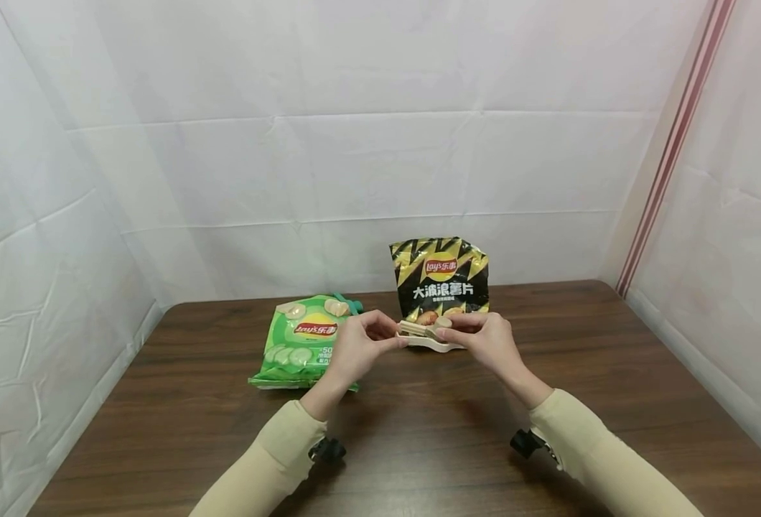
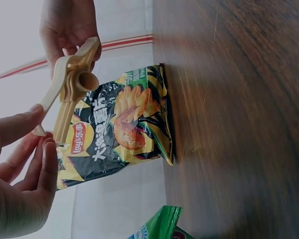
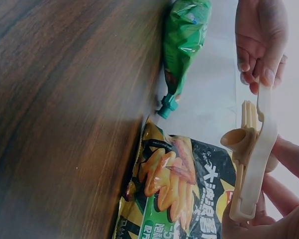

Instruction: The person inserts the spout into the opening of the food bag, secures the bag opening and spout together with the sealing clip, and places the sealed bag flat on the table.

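A cream plastic bag clip with a round pouring spout (image 2: 88,81) is held up in front of the bags, its two long arms partly spread apart. My left hand (image 1: 357,348) pinches one end of the clip (image 3: 261,149) between thumb and fingertips. At the other end my right hand (image 1: 484,343) grips it near the spout, thumb on one side and fingers on the other. Close behind the clip, a black and yellow Lay's chip bag (image 1: 441,276) stands upright. Beside my left hand a green Lay's chip bag (image 1: 299,341) leans back, partly covered by that hand.
A teal spout cap (image 3: 167,105) sticks out from the top corner of the green bag. Both bags stand near the back edge of the dark wooden table (image 1: 413,445). White sheeting (image 1: 367,165) hangs behind the table and along both sides.
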A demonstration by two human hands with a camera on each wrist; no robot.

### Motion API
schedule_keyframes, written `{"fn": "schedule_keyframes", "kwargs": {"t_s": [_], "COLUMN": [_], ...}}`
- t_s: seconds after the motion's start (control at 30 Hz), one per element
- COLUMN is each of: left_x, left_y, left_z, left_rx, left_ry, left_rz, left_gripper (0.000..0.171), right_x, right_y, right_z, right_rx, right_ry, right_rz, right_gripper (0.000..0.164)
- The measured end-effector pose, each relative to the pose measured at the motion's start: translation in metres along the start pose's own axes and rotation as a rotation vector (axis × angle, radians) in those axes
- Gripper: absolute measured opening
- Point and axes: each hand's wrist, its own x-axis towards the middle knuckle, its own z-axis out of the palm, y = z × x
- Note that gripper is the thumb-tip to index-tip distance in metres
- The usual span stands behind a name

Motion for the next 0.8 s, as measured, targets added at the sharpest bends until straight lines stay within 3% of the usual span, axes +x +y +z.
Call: {"fn": "schedule_keyframes", "kwargs": {"t_s": [0.33, 0.8], "left_x": [-0.0008, -0.0019], "left_y": [0.0006, 0.0015], "left_z": [0.0, -0.0016], "left_rx": [-0.034, 0.018], "left_ry": [-0.112, -0.197], "left_rz": [-0.044, 0.023], "left_gripper": [0.013, 0.008], "right_x": [0.0021, 0.002], "right_y": [0.0032, 0.0046], "right_z": [0.0027, 0.0044], "right_rx": [-0.035, -0.078], "right_ry": [0.002, -0.021], "right_rz": [-0.016, -0.027], "right_gripper": [0.04, 0.031]}}
